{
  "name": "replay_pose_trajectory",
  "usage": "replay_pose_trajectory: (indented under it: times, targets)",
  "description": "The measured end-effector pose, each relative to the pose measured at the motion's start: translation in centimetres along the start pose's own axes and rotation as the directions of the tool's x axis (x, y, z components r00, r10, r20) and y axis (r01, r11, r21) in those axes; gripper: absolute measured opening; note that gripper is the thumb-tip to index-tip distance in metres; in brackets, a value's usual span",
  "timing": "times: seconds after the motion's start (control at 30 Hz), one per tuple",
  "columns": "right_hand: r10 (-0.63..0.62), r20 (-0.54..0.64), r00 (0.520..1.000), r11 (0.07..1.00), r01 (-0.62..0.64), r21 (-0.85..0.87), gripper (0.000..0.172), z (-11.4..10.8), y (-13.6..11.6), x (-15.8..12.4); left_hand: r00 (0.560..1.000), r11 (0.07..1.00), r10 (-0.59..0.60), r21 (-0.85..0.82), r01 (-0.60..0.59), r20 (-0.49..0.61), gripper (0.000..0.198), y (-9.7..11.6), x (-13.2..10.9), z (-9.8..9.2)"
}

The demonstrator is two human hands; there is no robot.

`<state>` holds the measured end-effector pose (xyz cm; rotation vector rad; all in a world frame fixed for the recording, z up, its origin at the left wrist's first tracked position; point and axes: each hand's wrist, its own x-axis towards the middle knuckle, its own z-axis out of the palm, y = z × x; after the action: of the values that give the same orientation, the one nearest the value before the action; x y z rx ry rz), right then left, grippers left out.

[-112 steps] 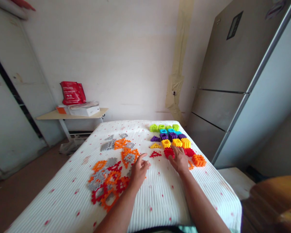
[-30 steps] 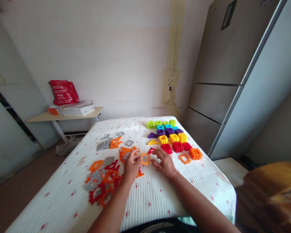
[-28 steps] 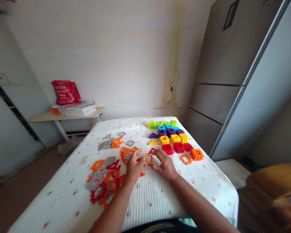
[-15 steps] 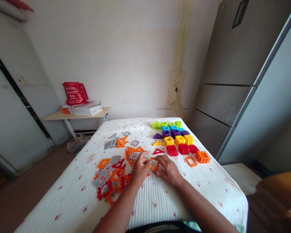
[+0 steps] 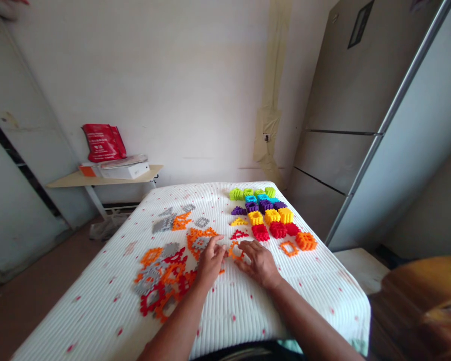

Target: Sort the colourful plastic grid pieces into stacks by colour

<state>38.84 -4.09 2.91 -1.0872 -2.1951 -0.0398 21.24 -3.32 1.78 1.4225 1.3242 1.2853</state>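
Observation:
On a white ribbed tablecloth, my left hand and my right hand meet over an orange interlocking plastic piece. Fingers of both hands pinch its edges, with the piece low over the cloth. To the left lies a loose heap of flat orange, red and grey pieces. To the right stand assembled cubes in rows: green, purple, yellow, red and one orange cube. A flat orange square piece lies beside it.
A grey refrigerator stands right of the table. A side shelf by the back wall carries a red bag and a white box. A brown wooden object sits at the lower right. More grey and orange pieces lie farther back.
My right hand left the red cube and my left hand left the heap. Both came together on an orange piece at the table's middle and keep handling it.

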Motion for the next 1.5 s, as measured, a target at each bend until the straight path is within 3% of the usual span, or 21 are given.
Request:
replay_pose_trajectory:
  times: [0.13, 0.3, 0.53, 0.7, 0.93, 1.2, 1.27, 1.37, 1.5]
  targets:
    - [0.103, -0.137, 0.985, 0.976, -0.126, -0.175, 0.031, -1.3, 1.7, -1.8, 0.998, 0.999, 0.046, 0.012, -0.047, 0.039, 0.036, -0.3, 0.2, 0.0]
    - [0.31, -0.251, 0.917, 0.83, -0.39, -0.399, 0.035, -3.9, 4.6, -4.4, 1.0, 1.0, 0.018, 0.014, -0.018, 0.016, 0.034, -0.4, 0.4, 0.2]
    - [0.568, -0.197, 0.799, 0.639, -0.579, -0.507, 0.028, -5.3, 5.5, -5.1, 1.0, 1.0, 0.019, 0.014, -0.019, 0.021, 0.034, -0.5, 0.5, 0.2]
    - [0.658, -0.161, 0.735, 0.594, -0.639, -0.489, 0.029, -5.4, 5.2, -4.7, 0.999, 1.0, 0.025, 0.016, -0.026, 0.031, 0.033, -0.5, 0.5, 0.2]
    - [0.703, -0.112, 0.702, 0.57, -0.65, -0.502, 0.031, -5.5, 4.9, -4.5, 0.999, 0.999, 0.041, 0.011, -0.041, 0.025, 0.031, -0.4, 0.3, 0.3]
    - [0.676, -0.094, 0.73, 0.597, -0.619, -0.511, 0.034, -5.3, 5.2, -4.8, 0.998, 0.998, 0.056, -0.002, -0.056, -0.003, 0.027, -0.5, 0.3, 0.3]
    - [0.616, -0.128, 0.777, 0.639, -0.588, -0.495, 0.035, -5.1, 5.2, -4.9, 0.997, 0.997, 0.078, -0.02, -0.078, -0.023, 0.023, -0.4, 0.4, 0.2]
    - [0.439, -0.153, 0.885, 0.779, -0.46, -0.426, 0.035, -4.6, 5.4, -5.2, 0.986, 0.986, 0.157, -0.041, -0.16, -0.063, 0.02, 0.1, 0.5, 0.1]
    - [0.226, -0.033, 0.973, 0.924, -0.225, -0.308, 0.033, -3.8, 5.6, -5.3, 0.964, 0.971, 0.237, -0.014, -0.241, -0.117, 0.02, 1.1, 0.7, -0.8]
